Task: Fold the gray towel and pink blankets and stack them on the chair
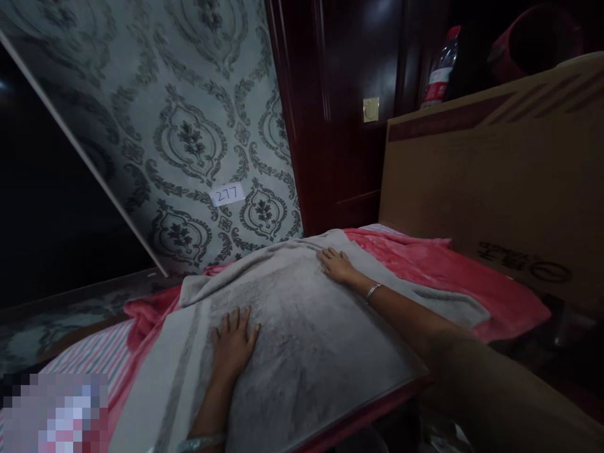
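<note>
A grey towel-like cloth with pale stripes near its left side lies spread over a pink blanket. My left hand rests flat on the cloth's left half, fingers spread. Farther off and to the right, my right hand lies palm down close to the cloth's far edge, its fingers slightly apart. Neither hand grips anything. The far edge of the cloth is rumpled into folds, while the part nearer me lies mostly flat. A bracelet circles each wrist.
Striped fabric shows under the blanket at left. A large cardboard box stands at right, with a red-capped bottle on or behind its top. Patterned wallpaper bears a paper label reading 277. A dark screen stands at left.
</note>
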Available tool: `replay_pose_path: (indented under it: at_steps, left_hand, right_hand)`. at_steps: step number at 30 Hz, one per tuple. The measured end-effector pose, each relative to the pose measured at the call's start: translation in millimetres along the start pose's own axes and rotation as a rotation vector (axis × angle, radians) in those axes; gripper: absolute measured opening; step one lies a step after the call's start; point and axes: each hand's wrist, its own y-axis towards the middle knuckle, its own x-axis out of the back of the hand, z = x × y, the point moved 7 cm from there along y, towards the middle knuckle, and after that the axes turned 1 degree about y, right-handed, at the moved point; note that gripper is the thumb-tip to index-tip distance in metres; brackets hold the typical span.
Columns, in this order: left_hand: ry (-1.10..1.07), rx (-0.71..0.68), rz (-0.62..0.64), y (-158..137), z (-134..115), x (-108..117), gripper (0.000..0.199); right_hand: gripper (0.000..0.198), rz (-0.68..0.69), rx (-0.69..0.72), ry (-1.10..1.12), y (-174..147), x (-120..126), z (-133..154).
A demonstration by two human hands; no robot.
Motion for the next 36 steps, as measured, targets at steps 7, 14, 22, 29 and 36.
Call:
replay_pose_path:
  at_steps: [7,14,22,29,36]
  left_hand:
    - [0.022,0.002,0.027,2.3,1.6,-2.6,0.063]
    - [0.007,0.012,0.049,3.3,1.7,-5.9,0.063]
    - [-0.012,0.012,0.062,0.5,-1.1,-4.6,0.065]
    - [-0.066,-0.048,0.133,-1.7,7.6,-7.3,0.066]
    - [-0.001,0.136,0.158,45.1,87.9,-1.2,0.063]
  right_hand:
    - [0.063,-0.009,-0.032,-0.044,15.8,-21.6,-30.2]
    - [0.065,-0.065,-0.332,-0.030,4.6,-16.9,-99.1]
    - [0.066,-0.099,-0.337,-0.018,1.9,-22.8,-101.6]
    - [0.066,-0.174,-0.274,-0.002,2.7,-34.4,-111.6]
    - [0.067,-0.124,-0.293,-0.005,-3.2,-28.0,-104.2]
